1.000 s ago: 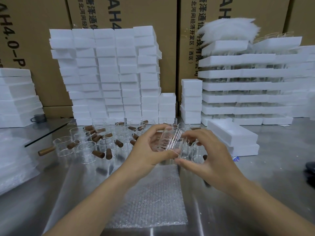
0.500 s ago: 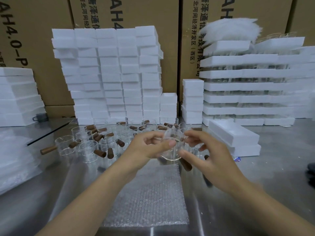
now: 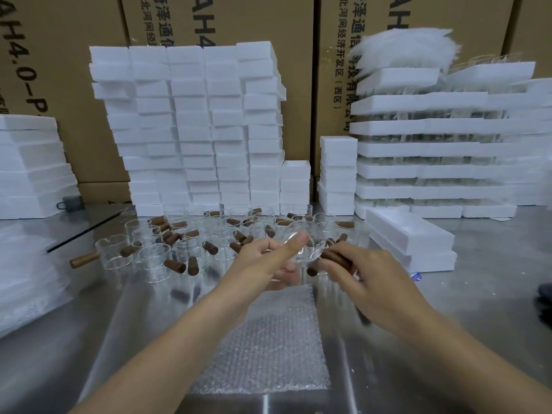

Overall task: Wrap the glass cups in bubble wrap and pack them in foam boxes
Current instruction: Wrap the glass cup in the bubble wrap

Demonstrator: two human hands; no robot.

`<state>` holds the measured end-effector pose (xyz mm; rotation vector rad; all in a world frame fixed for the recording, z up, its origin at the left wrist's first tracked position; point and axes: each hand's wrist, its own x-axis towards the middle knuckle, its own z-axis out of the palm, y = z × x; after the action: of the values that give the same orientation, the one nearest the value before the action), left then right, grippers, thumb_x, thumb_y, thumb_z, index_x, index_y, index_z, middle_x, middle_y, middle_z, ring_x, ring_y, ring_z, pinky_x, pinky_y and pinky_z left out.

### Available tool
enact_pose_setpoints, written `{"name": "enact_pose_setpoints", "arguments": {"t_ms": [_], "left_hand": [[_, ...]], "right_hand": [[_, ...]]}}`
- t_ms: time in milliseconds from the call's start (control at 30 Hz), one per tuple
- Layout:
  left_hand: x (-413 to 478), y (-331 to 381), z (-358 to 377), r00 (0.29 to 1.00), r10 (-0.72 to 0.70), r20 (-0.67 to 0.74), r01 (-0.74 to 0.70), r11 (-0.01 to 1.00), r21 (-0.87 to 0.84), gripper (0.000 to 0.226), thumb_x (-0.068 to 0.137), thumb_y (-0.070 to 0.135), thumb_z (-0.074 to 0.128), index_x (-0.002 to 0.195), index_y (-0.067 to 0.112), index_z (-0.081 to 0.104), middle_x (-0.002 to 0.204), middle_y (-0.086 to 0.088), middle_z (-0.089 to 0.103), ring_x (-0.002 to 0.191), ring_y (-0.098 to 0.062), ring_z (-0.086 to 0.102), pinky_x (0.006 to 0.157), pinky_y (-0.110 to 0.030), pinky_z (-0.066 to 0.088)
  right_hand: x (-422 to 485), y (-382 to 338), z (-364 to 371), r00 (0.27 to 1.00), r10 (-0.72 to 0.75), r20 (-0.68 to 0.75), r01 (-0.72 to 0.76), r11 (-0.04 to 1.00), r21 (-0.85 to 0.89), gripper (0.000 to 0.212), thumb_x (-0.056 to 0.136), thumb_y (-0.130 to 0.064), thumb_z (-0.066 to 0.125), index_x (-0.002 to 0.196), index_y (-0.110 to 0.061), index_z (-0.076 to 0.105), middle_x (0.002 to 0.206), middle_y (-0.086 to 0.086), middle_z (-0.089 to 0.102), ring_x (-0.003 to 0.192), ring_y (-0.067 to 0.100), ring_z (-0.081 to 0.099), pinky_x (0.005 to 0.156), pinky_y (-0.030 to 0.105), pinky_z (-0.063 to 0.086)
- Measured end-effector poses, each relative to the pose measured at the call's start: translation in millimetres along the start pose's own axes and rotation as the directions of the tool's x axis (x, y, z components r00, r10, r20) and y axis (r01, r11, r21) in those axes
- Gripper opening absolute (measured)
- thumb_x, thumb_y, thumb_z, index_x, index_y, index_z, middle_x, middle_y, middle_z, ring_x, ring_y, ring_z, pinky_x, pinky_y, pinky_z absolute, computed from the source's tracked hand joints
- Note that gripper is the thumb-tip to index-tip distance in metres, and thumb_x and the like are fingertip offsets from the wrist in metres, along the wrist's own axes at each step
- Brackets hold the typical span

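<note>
A clear glass cup (image 3: pixel 307 248) with a brown wooden handle (image 3: pixel 336 258) hangs above the table, held between both hands. My left hand (image 3: pixel 265 261) grips its body, thumb laid across the glass. My right hand (image 3: pixel 367 279) holds the wooden handle with curled fingers. Below the hands a sheet of bubble wrap (image 3: pixel 265 342) lies flat on the metal table (image 3: pixel 478 309). Several more glass cups with wooden handles (image 3: pixel 185 246) stand crowded behind. Two shut foam boxes (image 3: pixel 409 237) lie stacked to the right.
A tall wall of small white foam boxes (image 3: pixel 191 127) rises behind the cups. Foam trays with glassware (image 3: pixel 442 144) are stacked at right, foam slabs (image 3: pixel 27 165) at left. A pile of bubble wrap sheets (image 3: pixel 24 279) lies at the left edge. Cardboard cartons (image 3: pixel 59 55) stand behind.
The cup was turned in my hands and lowered a little; its wooden handle now points right into my right hand, and my left thumb lies across the glass.
</note>
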<state>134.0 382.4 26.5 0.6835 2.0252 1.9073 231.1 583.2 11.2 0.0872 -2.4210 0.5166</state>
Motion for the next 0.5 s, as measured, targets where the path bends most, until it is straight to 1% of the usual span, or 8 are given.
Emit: {"name": "enact_pose_setpoints", "arguments": {"t_ms": [67, 133, 167, 233, 267, 300, 400, 500], "left_hand": [[-0.2, 0.2, -0.3, 0.998, 0.037, 0.041, -0.043, 0.99, 0.137, 0.097, 0.055, 0.098, 0.072, 0.112, 0.019, 0.065, 0.09, -0.002, 0.08, 0.085, -0.019, 0.08, 0.079, -0.035, 0.056], [-1.5, -2.8, -0.5, 0.993, 0.097, 0.068, -0.116, 0.917, 0.382, 0.087, 0.061, 0.101, 0.065, 0.102, 0.024, 0.06, 0.088, -0.004, 0.077, 0.07, -0.014, 0.071, 0.073, -0.036, 0.052], [-2.1, -5.6, -1.5, 0.99, 0.107, 0.092, -0.139, 0.84, 0.524, 0.084, 0.061, 0.102, 0.062, 0.094, 0.025, 0.057, 0.081, -0.003, 0.072, 0.064, -0.013, 0.061, 0.068, -0.036, 0.047], [-4.4, -11.3, -3.4, 0.979, 0.033, 0.199, -0.178, 0.602, 0.778, 0.079, 0.061, 0.102, 0.061, 0.084, 0.027, 0.054, 0.07, 0.01, 0.06, 0.061, -0.009, 0.051, 0.062, -0.032, 0.042], [-5.3, -14.1, -3.6, 0.968, -0.027, 0.248, -0.203, 0.495, 0.845, 0.073, 0.066, 0.098, 0.063, 0.081, 0.027, 0.055, 0.071, 0.013, 0.058, 0.062, -0.007, 0.052, 0.061, -0.031, 0.043], [-5.2, -16.9, -3.9, 0.958, -0.065, 0.28, -0.225, 0.438, 0.871, 0.064, 0.074, 0.09, 0.065, 0.08, 0.028, 0.056, 0.072, 0.014, 0.06, 0.064, -0.006, 0.054, 0.062, -0.031, 0.045], [-0.9, -20.4, -6.9, 0.946, -0.051, 0.32, -0.264, 0.45, 0.853, 0.043, 0.094, 0.065, 0.069, 0.077, 0.027, 0.057, 0.071, 0.012, 0.058, 0.06, -0.001, 0.05, 0.061, -0.031, 0.042], [3.3, -21.1, -13.6, 0.93, -0.026, 0.368, -0.301, 0.522, 0.798, 0.033, 0.1, 0.05, 0.069, 0.078, 0.027, 0.061, 0.066, 0.014, 0.054, 0.052, 0.003, 0.047, 0.058, -0.028, 0.038]], "right_hand": [[0.7, 1.0, 1.4, 0.998, 0.061, -0.023, -0.059, 0.993, 0.107, 0.019, 0.106, -0.046, 0.056, 0.087, -0.043, 0.06, 0.073, -0.017, 0.068, 0.068, 0.008, 0.067, 0.069, 0.036, 0.053], [1.8, 1.1, 2.5, 0.988, 0.148, -0.046, -0.131, 0.956, 0.261, 0.025, 0.108, -0.039, 0.054, 0.085, -0.035, 0.06, 0.067, -0.004, 0.068, 0.058, 0.014, 0.066, 0.067, 0.034, 0.052], [2.7, 0.6, 2.4, 0.979, 0.2, -0.051, -0.17, 0.923, 0.345, 0.026, 0.109, -0.036, 0.052, 0.086, -0.029, 0.062, 0.065, 0.002, 0.067, 0.055, 0.019, 0.066, 0.064, 0.032, 0.051], [5.1, -0.3, 1.3, 0.948, 0.316, -0.03, -0.256, 0.818, 0.515, 0.029, 0.111, -0.032, 0.048, 0.094, -0.017, 0.065, 0.063, 0.008, 0.067, 0.05, 0.023, 0.064, 0.055, 0.026, 0.047], [6.0, -0.9, 0.4, 0.931, 0.364, -0.007, -0.29, 0.752, 0.592, 0.03, 0.112, -0.031, 0.046, 0.098, -0.012, 0.064, 0.062, 0.008, 0.067, 0.048, 0.024, 0.062, 0.051, 0.022, 0.045], [6.8, -1.3, -0.5, 0.916, 0.4, 0.015, -0.313, 0.691, 0.652, 0.033, 0.113, -0.03, 0.043, 0.101, -0.007, 0.063, 0.061, 0.008, 0.066, 0.046, 0.023, 0.06, 0.047, 0.019, 0.042], [8.5, -3.9, -5.0, 0.891, 0.45, 0.063, -0.339, 0.566, 0.752, 0.036, 0.115, -0.026, 0.04, 0.101, 0.001, 0.06, 0.059, 0.008, 0.062, 0.042, 0.018, 0.055, 0.041, 0.016, 0.036], [9.3, -5.5, -6.9, 0.895, 0.438, 0.081, -0.338, 0.549, 0.765, 0.035, 0.114, -0.023, 0.042, 0.095, 0.0, 0.059, 0.057, 0.009, 0.058, 0.04, 0.016, 0.049, 0.039, 0.017, 0.035]]}}
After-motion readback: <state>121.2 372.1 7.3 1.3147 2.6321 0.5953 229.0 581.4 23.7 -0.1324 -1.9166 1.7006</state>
